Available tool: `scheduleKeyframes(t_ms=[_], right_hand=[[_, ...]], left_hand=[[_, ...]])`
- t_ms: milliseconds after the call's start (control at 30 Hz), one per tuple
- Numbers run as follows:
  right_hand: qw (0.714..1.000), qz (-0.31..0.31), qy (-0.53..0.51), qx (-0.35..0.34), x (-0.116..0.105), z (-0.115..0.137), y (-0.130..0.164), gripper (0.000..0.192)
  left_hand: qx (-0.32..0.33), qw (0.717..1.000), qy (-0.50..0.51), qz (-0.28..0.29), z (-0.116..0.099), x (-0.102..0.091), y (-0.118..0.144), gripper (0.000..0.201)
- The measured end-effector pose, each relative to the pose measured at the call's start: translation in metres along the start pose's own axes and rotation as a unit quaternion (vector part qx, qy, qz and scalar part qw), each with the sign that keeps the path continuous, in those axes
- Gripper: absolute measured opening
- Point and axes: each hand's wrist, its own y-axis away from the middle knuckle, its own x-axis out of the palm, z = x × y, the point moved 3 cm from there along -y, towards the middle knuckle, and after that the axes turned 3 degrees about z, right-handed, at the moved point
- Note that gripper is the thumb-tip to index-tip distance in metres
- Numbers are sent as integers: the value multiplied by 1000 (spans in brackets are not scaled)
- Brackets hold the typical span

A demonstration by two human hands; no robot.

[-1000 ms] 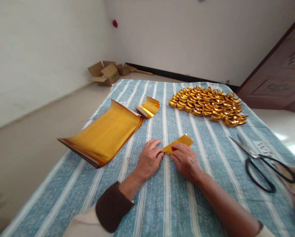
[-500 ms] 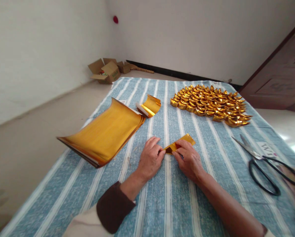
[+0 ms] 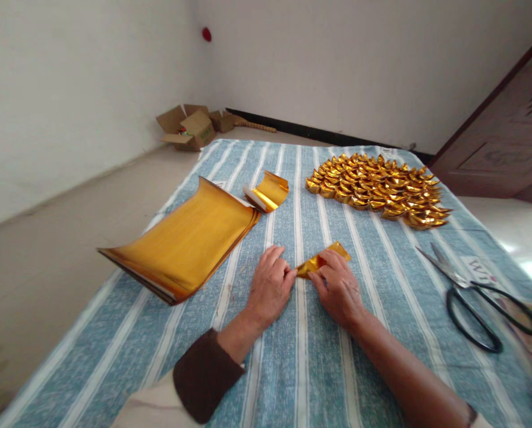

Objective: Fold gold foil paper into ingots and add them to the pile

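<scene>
Works a narrow strip of gold foil paper [image 3: 311, 266] with both bare hands, low over a blue-and-white striped tablecloth [image 3: 323, 356]. Pins the strip's left end with the left hand [image 3: 270, 288], with thumb and forefinger drawn narrow into a pinch at the very tip. Grips the same strip farther along with the right hand [image 3: 337, 291], with fingers laid across the foil and thumb set at the near edge, just beside the left fingertips. Shows the strip slanting up and away to the right, with its far end bare past the right knuckles. Hides the middle of the strip under the right fingers, too well covered to count the folds.

Appears, judging by the hands, to be at a folding or creasing step at the strip's left end. Seems to call next for a steady hold on that tip, and for firm pressure from the right thumb along the bent edge to set a crisp crease without skewing the strip.

Includes, to the left, a stack of larger gold foil sheets [image 3: 185, 241] with curling edges, and a small curled foil piece [image 3: 270, 191] at its far right corner, too close to tell touching from apart. Features, at the far right, close-packed rows of boat-shaped gold foil ingots [image 3: 375, 189]. Takes in, nearer on the right, a pair of black-handled scissors [image 3: 460, 283], lying with blades parted, well apart from both hands.
</scene>
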Motion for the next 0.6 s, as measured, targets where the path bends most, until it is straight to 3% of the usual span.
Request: scheduleKeyframes(t_ms=[200, 367, 600], right_hand=[[1000, 6, -1, 5, 1, -1, 0, 22], [1000, -6, -1, 11, 2, 0, 0, 23], [1000, 10, 3, 25, 2, 0, 1, 25]], left_hand=[[69, 995, -62, -34, -26, -14, 9, 12], [144, 986, -76, 43, -57, -16, 33, 30], [124, 982, -93, 112, -57, -6, 38, 47]])
